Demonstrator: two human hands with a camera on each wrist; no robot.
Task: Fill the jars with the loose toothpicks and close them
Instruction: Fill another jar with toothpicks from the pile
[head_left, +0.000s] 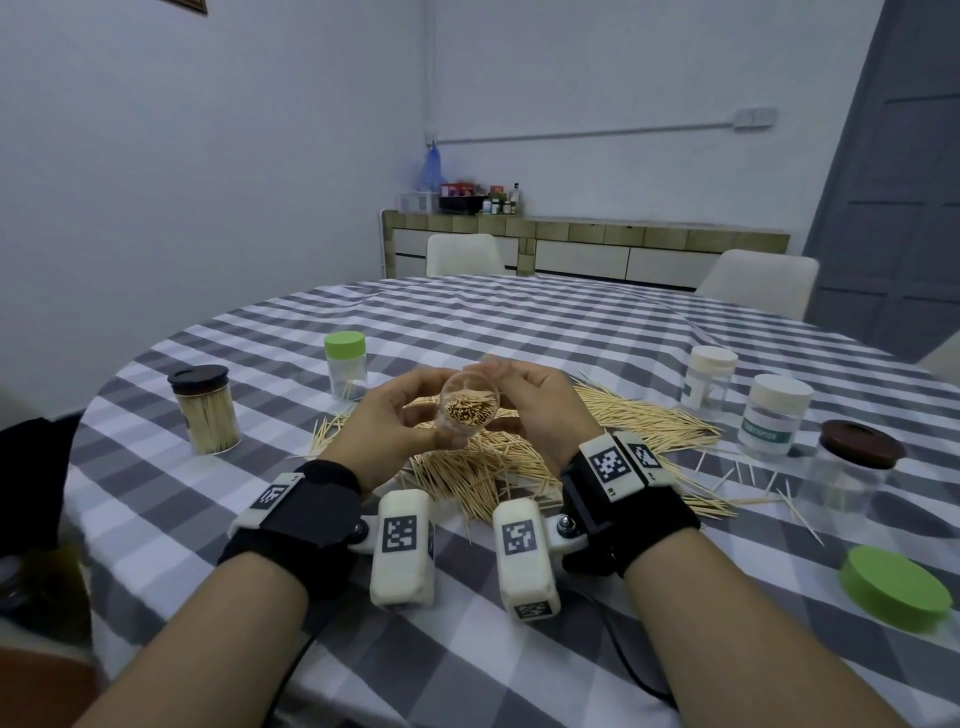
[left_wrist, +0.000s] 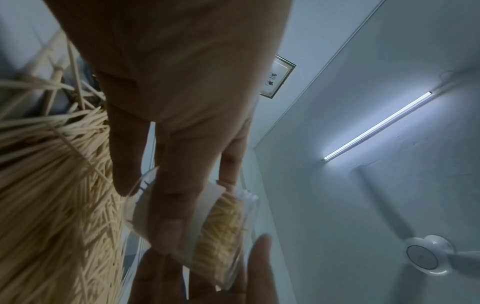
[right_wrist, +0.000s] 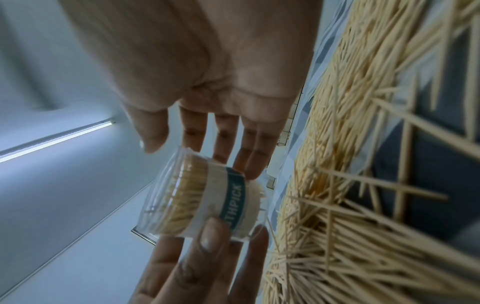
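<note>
A clear open jar (head_left: 470, 405) with a teal "TOOTHPICK" label is tilted mouth-up above the table, packed with toothpicks. My left hand (head_left: 400, 415) grips it, fingers across the label (left_wrist: 179, 205) and thumb (right_wrist: 210, 236) pressing the label's other side. My right hand (head_left: 535, 405) is at the jar's right; in the right wrist view its fingers (right_wrist: 249, 156) lie straight against the jar (right_wrist: 197, 197) and the thumb hovers by the rim. A large pile of loose toothpicks (head_left: 519, 462) lies on the checked tablecloth under both hands.
At left stand a dark-lidded jar full of toothpicks (head_left: 205, 410) and a green-lidded jar (head_left: 345, 364). At right stand two white-lidded jars (head_left: 711, 382) (head_left: 776, 415), a brown-lidded clear jar (head_left: 852, 467) and a loose green lid (head_left: 896, 592). Stray toothpicks lie scattered near them.
</note>
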